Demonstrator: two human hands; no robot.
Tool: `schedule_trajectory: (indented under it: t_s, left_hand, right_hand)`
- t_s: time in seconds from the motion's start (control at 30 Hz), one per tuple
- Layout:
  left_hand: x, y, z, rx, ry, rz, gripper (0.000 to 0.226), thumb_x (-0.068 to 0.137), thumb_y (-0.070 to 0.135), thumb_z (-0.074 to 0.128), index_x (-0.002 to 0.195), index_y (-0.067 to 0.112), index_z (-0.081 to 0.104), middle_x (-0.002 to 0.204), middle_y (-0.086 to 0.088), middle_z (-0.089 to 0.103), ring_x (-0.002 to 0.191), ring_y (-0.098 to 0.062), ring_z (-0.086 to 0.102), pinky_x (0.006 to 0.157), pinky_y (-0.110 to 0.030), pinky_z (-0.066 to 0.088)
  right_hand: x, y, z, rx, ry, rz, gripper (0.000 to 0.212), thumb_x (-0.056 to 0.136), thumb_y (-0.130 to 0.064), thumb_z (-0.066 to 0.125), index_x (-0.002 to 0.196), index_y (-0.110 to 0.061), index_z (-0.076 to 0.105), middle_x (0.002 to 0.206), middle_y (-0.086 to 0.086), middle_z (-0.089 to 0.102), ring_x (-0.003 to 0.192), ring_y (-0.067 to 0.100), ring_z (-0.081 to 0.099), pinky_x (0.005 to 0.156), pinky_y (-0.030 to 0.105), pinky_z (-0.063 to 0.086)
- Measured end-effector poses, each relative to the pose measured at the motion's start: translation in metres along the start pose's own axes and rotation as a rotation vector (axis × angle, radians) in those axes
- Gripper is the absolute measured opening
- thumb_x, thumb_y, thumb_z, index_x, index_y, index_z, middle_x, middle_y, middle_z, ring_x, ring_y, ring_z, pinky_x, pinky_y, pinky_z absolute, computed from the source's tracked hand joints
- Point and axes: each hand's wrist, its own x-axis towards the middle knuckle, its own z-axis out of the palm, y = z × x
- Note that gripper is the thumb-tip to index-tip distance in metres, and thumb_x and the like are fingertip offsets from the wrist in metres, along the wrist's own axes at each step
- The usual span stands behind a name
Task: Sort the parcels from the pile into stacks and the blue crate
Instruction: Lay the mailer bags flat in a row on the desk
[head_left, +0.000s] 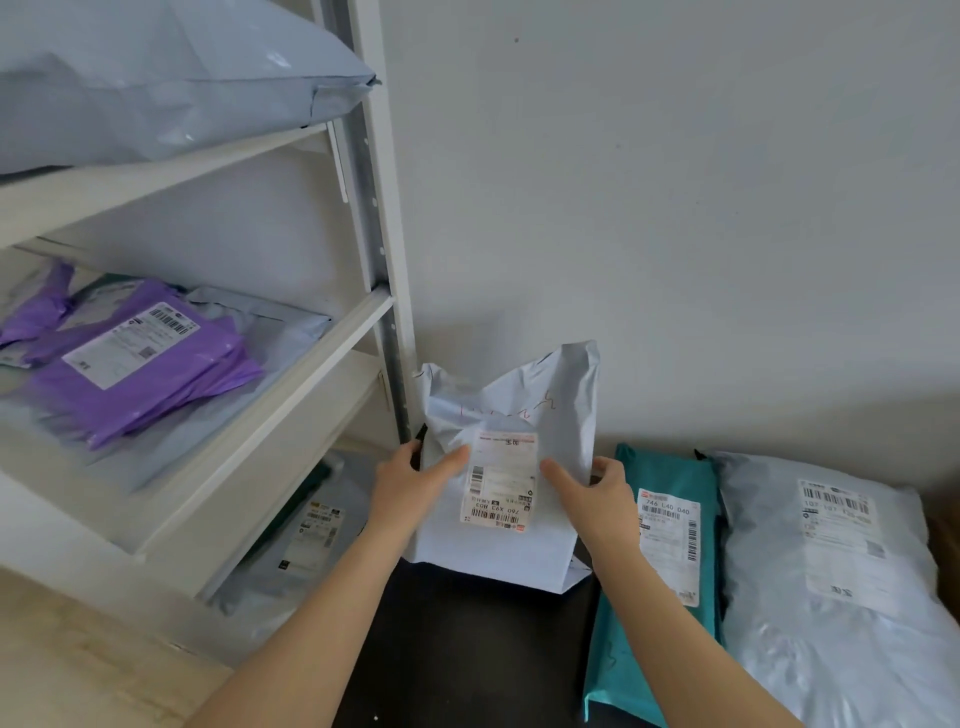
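Upright parcel (498, 551) before the wall (675, 208), shelving (371, 208) to its left, narrow parcel (654, 623) then wide parcel (831, 623) right

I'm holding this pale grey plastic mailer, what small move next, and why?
Probably lay the pale grey plastic mailer flat on the dark surface beside the teal plastic parcel: left hand and right hand grip it upright over that bare spot.

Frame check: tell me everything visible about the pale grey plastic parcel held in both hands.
The pale grey plastic mailer bag is held roughly upright, its crumpled top near the white wall, its flatter lower edge at the black surface; whether it rests there is unclear. A white barcode label sits on its front, printed upside down from this view, with faint reddish handwriting above. The left hand grips its left edge and the right hand its right edge, thumbs on the front.
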Motion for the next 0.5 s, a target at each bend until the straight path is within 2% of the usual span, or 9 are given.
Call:
schedule_trajectory:
  t_s: [0.1, 0.23, 0.3, 0.33, 0.43, 0.5]
  left_hand:
    - [-0.007, -0.003, 0.001, -0.017, -0.023, 0.004, 0.084, 0.061, 0.056, 0.078, 0.133, 0.022, 0.051, 0.123, -0.002, 0.058, 0.102, -0.019, 0.062, 0.088, -0.041, 0.054]
    - [-0.008, -0.011, 0.004, 0.0, 0.038, 0.018, 0.061, 0.07, 0.039, 0.08, 0.121, 0.018, 0.054, 0.122, -0.002, 0.053, 0.102, -0.016, 0.056, 0.081, -0.031, 0.048]
    - [-0.012, -0.013, 0.005, -0.04, 0.055, 0.023, 0.046, 0.077, 0.029, 0.077, 0.113, 0.018, 0.051, 0.11, 0.004, 0.055, 0.094, -0.01, 0.055, 0.074, -0.026, 0.045]
    - [-0.013, -0.013, 0.005, -0.073, 0.056, 0.022, 0.045, 0.078, 0.025, 0.077, 0.113, 0.017, 0.049, 0.106, 0.006, 0.055, 0.091, -0.008, 0.054, 0.072, -0.025, 0.044]
    - [-0.016, -0.01, 0.003, -0.17, 0.019, 0.056, 0.053, 0.077, 0.02, 0.078, 0.12, 0.016, 0.047, 0.111, 0.005, 0.057, 0.101, -0.012, 0.056, 0.078, -0.025, 0.046]
    - [-0.017, -0.004, 0.001, -0.286, -0.037, 0.068, 0.041, 0.082, 0.027, 0.073, 0.116, 0.023, 0.051, 0.112, 0.004, 0.061, 0.104, -0.014, 0.059, 0.08, -0.026, 0.047]
  right_hand:
    - [-0.002, 0.01, -0.002, -0.041, -0.038, -0.044, 0.066, 0.077, -0.043, 0.071, 0.132, -0.021, 0.043, 0.117, 0.004, 0.056, 0.093, 0.019, 0.058, 0.069, 0.031, 0.046]
    - [-0.006, 0.018, -0.002, -0.108, -0.083, -0.085, 0.048, 0.079, -0.041, 0.068, 0.121, -0.022, 0.054, 0.108, 0.005, 0.059, 0.085, 0.016, 0.059, 0.064, 0.03, 0.047]
    - [-0.009, 0.02, -0.001, -0.149, -0.09, -0.097, 0.044, 0.081, -0.04, 0.066, 0.121, -0.023, 0.056, 0.106, 0.005, 0.059, 0.08, 0.014, 0.059, 0.06, 0.028, 0.045]
    - [-0.01, 0.022, 0.0, -0.166, -0.092, -0.101, 0.045, 0.083, -0.039, 0.065, 0.124, -0.023, 0.055, 0.107, 0.005, 0.059, 0.079, 0.014, 0.058, 0.059, 0.027, 0.044]
    - [-0.016, 0.021, -0.002, -0.218, -0.101, -0.127, 0.051, 0.086, -0.041, 0.063, 0.131, -0.023, 0.048, 0.111, 0.005, 0.052, 0.079, 0.015, 0.053, 0.061, 0.027, 0.042]
    - [-0.018, 0.017, -0.005, -0.193, -0.085, -0.159, 0.053, 0.085, -0.044, 0.065, 0.131, -0.024, 0.047, 0.111, 0.005, 0.048, 0.078, 0.012, 0.05, 0.064, 0.025, 0.041]
